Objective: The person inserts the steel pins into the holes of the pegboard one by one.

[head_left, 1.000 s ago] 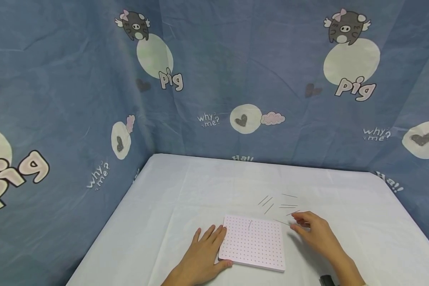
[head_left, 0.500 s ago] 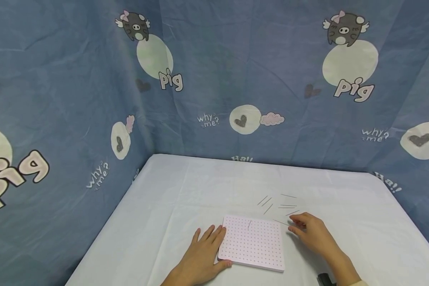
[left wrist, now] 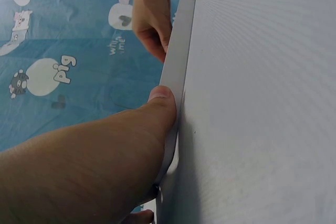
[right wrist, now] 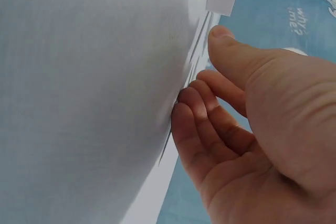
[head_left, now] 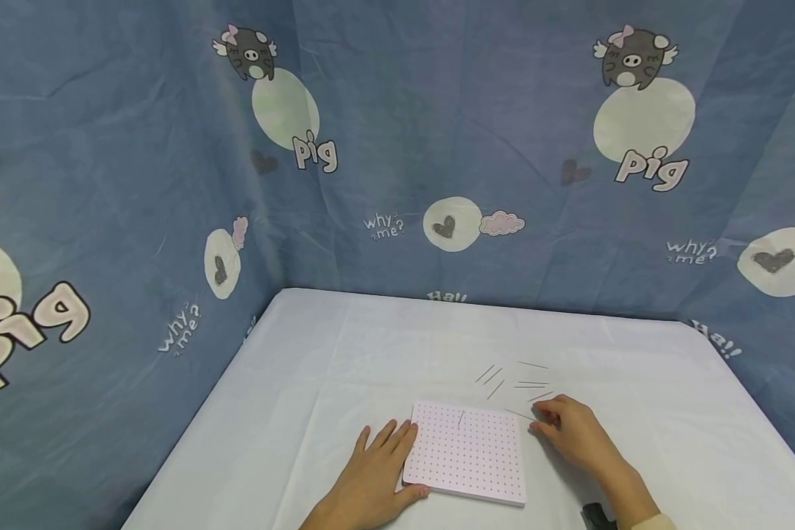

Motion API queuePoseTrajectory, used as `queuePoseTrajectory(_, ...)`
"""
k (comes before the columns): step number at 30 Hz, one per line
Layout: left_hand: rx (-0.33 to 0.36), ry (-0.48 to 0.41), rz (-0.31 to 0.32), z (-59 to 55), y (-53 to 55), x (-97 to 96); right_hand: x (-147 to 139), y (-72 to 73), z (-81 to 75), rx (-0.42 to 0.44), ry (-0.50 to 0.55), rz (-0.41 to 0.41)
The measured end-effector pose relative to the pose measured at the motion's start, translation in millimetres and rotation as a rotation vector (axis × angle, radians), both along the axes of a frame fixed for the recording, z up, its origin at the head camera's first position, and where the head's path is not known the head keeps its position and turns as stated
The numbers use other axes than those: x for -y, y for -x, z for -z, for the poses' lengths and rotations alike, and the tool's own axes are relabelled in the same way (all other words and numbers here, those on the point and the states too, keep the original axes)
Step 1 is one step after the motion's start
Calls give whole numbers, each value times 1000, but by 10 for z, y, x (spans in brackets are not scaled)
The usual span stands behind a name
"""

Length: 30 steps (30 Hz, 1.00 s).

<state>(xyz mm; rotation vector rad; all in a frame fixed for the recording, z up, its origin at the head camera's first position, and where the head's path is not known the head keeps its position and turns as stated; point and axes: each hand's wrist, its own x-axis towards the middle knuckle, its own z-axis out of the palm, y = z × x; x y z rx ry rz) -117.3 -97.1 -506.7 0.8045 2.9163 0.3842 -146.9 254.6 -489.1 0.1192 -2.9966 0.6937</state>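
Observation:
A pale pink square board (head_left: pixel 467 460) with a grid of dots lies on the white table. One thin dark needle-like stick (head_left: pixel 461 419) is on the board near its far edge, seemingly standing. My left hand (head_left: pixel 371 475) rests along the board's left side with fingers spread, its thumb against the front edge (left wrist: pixel 177 51). Right of the board, my right hand (head_left: pixel 576 434) hovers low beside another thin stick (head_left: pixel 517 413). In the right wrist view, the thumb (right wrist: pixel 223 38) is apart from the bent fingers, with nothing visible between them; the fingertips reach the tabletop beside a dark stick (right wrist: pixel 165 148).
Several more thin sticks (head_left: pixel 533 383) lie scattered beyond the board, some slanted (head_left: pixel 495 389). A blue patterned curtain (head_left: pixel 384 110) rises behind and to the left of the white-covered table (head_left: pixel 344 331). A black device (head_left: pixel 598 517) sits at my right wrist.
My right hand has shifted slightly left and down in the view, and its thumb and fingertips have come a little closer. The left hand and the board stay in place.

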Motion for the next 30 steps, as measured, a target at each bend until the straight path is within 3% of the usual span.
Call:
queuePoseTrajectory(19, 16, -14, 7, 8, 2, -3, 67, 27, -11, 43, -11, 50)
queuePoseTrajectory(24, -2, -18, 10, -1, -1, 0, 82, 34, -18, 28, -8, 51)
queuePoseTrajectory(30, 25, -20, 10, -7, 8, -4, 80, 47, -28, -18, -13, 54)
